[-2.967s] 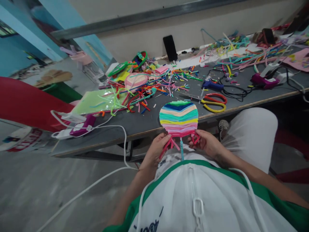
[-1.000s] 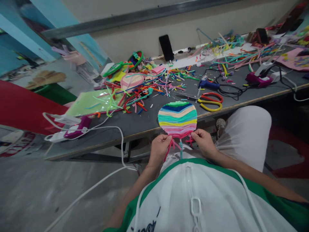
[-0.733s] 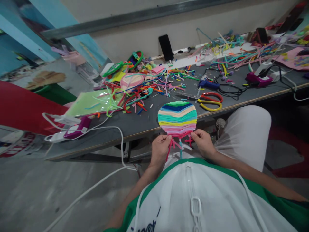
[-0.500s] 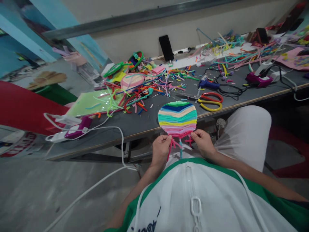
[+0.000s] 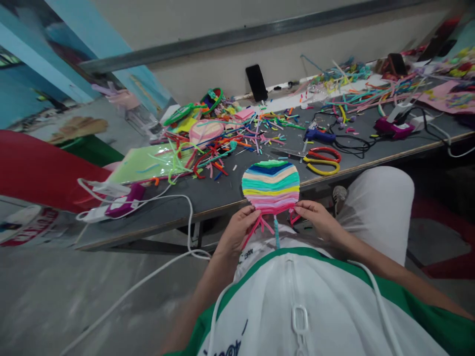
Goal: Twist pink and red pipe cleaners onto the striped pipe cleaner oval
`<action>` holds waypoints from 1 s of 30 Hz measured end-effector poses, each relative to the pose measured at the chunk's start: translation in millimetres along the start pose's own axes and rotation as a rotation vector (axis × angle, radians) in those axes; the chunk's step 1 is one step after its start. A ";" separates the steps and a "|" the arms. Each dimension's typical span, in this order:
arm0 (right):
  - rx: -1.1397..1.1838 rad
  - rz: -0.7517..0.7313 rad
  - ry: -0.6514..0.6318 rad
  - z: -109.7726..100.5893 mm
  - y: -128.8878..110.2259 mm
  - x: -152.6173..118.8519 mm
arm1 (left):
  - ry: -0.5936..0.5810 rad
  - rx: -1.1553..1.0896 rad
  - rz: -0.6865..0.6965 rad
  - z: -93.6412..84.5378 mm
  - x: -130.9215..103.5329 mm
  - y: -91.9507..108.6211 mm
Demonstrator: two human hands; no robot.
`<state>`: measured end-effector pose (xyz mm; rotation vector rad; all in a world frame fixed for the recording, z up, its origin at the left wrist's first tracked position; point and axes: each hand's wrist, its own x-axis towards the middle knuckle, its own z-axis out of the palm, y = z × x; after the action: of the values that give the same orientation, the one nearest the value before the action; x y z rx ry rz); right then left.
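A round disc [image 5: 270,182] of striped pipe cleaners, running from green and blue at the top to pink at the bottom, is held over my lap at the table's edge. My left hand [image 5: 237,228] pinches pink pipe cleaners at its lower left rim, with loose pink ends hanging below the fingers. At the lower right rim my right hand [image 5: 318,218] pinches the pink pipe cleaner there, thumb and fingertips together. Between the hands a teal stem [image 5: 276,233] hangs down from the disc. Scissors [image 5: 322,161] with red and yellow handles lie on the table just beyond.
On the grey table [image 5: 174,202] lie many pipe cleaner scraps [image 5: 260,133], a pink heart shape [image 5: 206,132], a blue glue gun [image 5: 319,135] and a green sheet [image 5: 143,163]. A phone [image 5: 256,82] leans on the wall. A white cable [image 5: 190,217] hangs over the front edge.
My left hand has shifted slightly left and its loose pink ends now splay out more. The disc is slightly lower and further left in view, still held at both lower sides.
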<state>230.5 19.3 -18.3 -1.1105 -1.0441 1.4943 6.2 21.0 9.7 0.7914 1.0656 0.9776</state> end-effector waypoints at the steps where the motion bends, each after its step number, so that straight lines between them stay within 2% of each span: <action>1: 0.043 0.016 -0.009 -1.1 -1.6 1.5 | 0.007 -0.020 0.005 1.4 2.2 1.4; 6: 0.234 0.105 -0.031 -5.1 -7.7 10.1 | 0.057 -0.041 0.099 10.1 13.5 2.1; 10: 0.264 0.037 -0.070 -5.1 -24.0 16.6 | 0.026 -0.068 0.165 13.9 17.2 9.6; 14: 0.248 -0.069 -0.128 -3.2 -50.6 26.0 | 0.029 -0.119 0.245 19.2 22.5 30.2; 16: 0.253 -0.122 -0.131 -3.7 -63.2 31.9 | -0.005 -0.165 0.256 21.8 26.3 41.8; 20: 0.298 -0.193 -0.074 -9.3 -79.1 43.1 | -0.167 -0.281 0.186 23.2 34.3 52.9; 23: 0.326 -0.214 -0.067 -13.6 -81.3 48.9 | -0.215 -0.316 0.078 24.3 39.3 42.6; 26: 0.358 -0.226 -0.071 -14.1 -79.0 52.0 | -0.253 -0.389 -0.035 29.1 42.0 19.9; 30: 0.375 -0.242 -0.065 -10.2 -75.6 52.6 | -0.370 -0.493 -0.103 39.2 42.3 -7.4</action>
<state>249.3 84.5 44.8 -0.6532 -0.8616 1.4611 52.7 54.9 0.7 0.4778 0.5075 0.9106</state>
